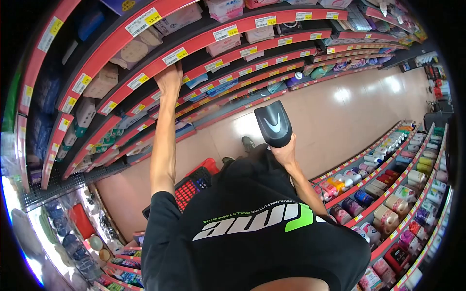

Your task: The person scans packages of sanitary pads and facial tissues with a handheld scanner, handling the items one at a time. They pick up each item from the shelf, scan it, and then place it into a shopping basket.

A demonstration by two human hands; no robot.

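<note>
While scanner-laden [273, 124], crowded shelves [204, 41] around

Price tags [145, 21] too small, unreadable

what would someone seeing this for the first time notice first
Probably the black handheld scanner with a white swoosh mark, gripped in the right hand mid-frame. Next, the left hand stretched up to a red-edged shelf with yellow price tags. A red basket sits on the floor below.
</note>
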